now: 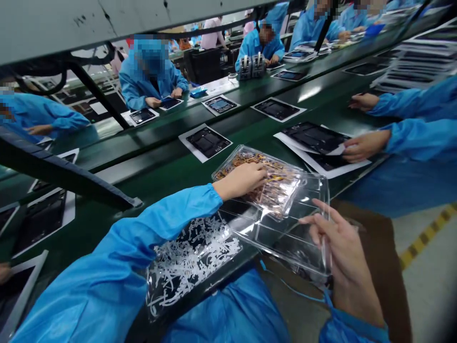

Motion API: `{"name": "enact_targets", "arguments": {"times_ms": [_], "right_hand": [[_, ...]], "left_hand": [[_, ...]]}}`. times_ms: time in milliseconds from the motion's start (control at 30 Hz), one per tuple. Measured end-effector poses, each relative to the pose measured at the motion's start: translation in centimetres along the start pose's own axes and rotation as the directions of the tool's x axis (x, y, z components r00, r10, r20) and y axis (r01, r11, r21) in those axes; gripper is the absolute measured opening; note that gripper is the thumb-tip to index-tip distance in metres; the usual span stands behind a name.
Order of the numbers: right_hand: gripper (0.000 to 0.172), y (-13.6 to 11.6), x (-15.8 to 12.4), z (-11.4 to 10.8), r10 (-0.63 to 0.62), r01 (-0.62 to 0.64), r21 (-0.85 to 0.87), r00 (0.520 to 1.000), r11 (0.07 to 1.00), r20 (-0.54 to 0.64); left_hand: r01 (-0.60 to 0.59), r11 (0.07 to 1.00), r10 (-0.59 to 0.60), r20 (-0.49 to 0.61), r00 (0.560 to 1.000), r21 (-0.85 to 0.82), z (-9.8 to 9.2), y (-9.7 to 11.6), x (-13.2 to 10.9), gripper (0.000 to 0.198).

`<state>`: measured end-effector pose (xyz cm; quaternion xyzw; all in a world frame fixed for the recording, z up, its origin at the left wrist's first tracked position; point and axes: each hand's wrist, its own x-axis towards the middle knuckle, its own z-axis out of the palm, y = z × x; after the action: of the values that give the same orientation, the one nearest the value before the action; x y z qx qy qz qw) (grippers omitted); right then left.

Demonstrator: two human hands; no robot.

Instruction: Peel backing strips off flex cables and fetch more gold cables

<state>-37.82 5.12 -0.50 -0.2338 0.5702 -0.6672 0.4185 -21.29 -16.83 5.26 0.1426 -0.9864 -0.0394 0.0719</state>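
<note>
My left hand reaches over a clear plastic box filled with small orange-brown strips, which look like flex cables. Its fingers are drawn together among the strips, and their tips are hidden. With my right hand I grip the right edge of a clear, shallow plastic tray, its forefinger stretched over the rim. This tray tilts and overlaps the near right side of the box. Below my left forearm lies another clear tray with a heap of white paper-like scraps.
Flat black panels on white sheets lie along the green conveyor line. At right, a co-worker's hand holds a panel, near stacked sheets. A dark slanted post stands at left. Other workers sit opposite.
</note>
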Motion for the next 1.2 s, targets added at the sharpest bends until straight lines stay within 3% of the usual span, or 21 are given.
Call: {"name": "enact_targets", "arguments": {"times_ms": [133,300,567,733,1000,1200], "right_hand": [[0.065,0.2,-0.8,0.2,0.001,-0.002,0.041,1.0,0.999,0.022],[0.066,0.5,-1.1,-0.2,-0.012,0.01,0.071,1.0,0.997,0.027],[0.065,0.8,-1.9,0.6,-0.036,0.031,0.087,0.998,0.996,0.06],[0.065,1.2,-2.1,0.6,-0.03,0.025,0.09,0.998,0.996,0.047],[0.068,1.8,-2.0,1.6,-0.021,0.015,0.082,0.997,0.997,0.069],[0.066,1.9,-1.9,2.8,-0.016,0.01,0.065,0.997,0.998,0.081]], "left_hand": [[-0.003,0.999,0.004,0.008,1.0,-0.04,0.6,0.7,0.1,0.024],[0.012,0.987,-0.007,0.034,0.999,-0.158,-0.7,0.7,0.0,0.022],[0.151,0.951,-0.127,0.103,0.986,-0.269,-1.2,1.3,-0.3,0.039],[0.107,0.949,-0.072,0.126,0.989,-0.298,-1.6,1.4,-0.4,0.024],[0.129,0.965,-0.114,0.078,0.99,-0.227,-0.1,1.9,-1.2,0.015],[0.175,0.944,-0.174,0.028,0.984,-0.278,-0.4,1.6,-2.2,0.027]]}}
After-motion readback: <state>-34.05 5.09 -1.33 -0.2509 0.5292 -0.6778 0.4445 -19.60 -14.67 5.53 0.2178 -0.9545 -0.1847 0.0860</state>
